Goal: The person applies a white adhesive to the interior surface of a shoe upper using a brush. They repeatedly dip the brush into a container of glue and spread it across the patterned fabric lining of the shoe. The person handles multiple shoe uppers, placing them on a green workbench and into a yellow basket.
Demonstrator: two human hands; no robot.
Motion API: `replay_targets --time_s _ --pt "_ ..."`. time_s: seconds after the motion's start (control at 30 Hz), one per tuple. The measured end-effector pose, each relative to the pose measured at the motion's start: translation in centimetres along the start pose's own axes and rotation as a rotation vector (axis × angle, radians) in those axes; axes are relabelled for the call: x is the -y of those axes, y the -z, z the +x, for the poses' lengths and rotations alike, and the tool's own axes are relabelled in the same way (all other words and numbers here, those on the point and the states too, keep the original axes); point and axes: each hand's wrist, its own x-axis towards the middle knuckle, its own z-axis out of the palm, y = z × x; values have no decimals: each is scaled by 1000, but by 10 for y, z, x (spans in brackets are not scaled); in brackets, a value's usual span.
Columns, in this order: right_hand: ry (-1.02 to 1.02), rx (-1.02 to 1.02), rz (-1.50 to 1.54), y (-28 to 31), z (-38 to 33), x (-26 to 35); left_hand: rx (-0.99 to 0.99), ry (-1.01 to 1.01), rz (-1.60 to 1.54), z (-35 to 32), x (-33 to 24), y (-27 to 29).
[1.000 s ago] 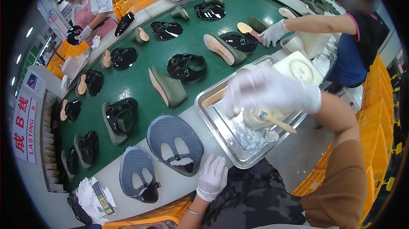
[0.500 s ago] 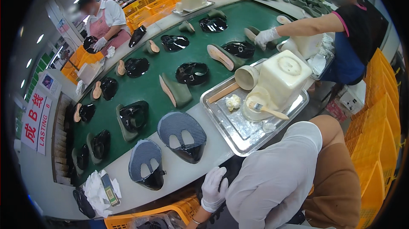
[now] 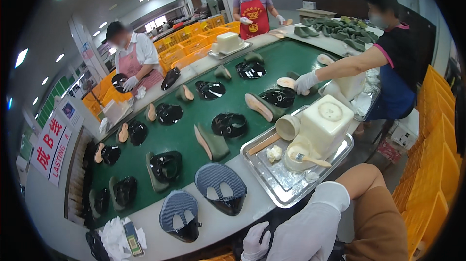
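My left hand (image 3: 255, 242), in a white glove, is low at the table's near edge with its fingers curled. What it holds, if anything, is hidden. Beside it, nearer to me, my right hand (image 3: 307, 227) points downward in a white glove; its fingertips are cut off by the lower edge. On the pale table border ahead lie two shiny black shoe uppers, one (image 3: 221, 188) larger in view and one (image 3: 179, 214) to its left, their blue-grey patterned undersides facing up. A metal tray (image 3: 257, 182) holds a brush (image 3: 316, 161) resting across a pale cup (image 3: 297, 155).
Pairs of black uppers and green wedge soles (image 3: 211, 143) stand on the green belt (image 3: 194, 110). White cloths (image 3: 115, 234) lie at the near left. Yellow crates (image 3: 429, 188) are stacked at my right. A co-worker's gloved hand (image 3: 307, 83) touches a sole across the tray.
The view has tilted upward, so my hands sit lower in the picture. My left and right hands appear closer together. The co-worker at the right has turned a sole so its pale face shows.
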Motion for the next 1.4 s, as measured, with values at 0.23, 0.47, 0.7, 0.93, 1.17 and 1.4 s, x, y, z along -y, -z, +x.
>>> replay_targets --time_s 0.23,0.47,0.7,0.93,1.17,1.4 --pt "39 -96 36 0 -2 -4 30 -17 -32 -4 11 3" --pt "-194 -38 142 9 -18 -2 99 -9 -13 -6 20 1" --pt "-401 -135 185 10 -47 -8 125 -37 17 -7 35 -10" --pt "-329 -768 -177 24 -65 18 85 106 93 -27 66 -34" --pt "-6 -1128 -1074 30 -71 74 64 98 100 -25 59 -33" --pt "-256 -981 -1218 36 -74 55 100 80 123 -24 52 -30"
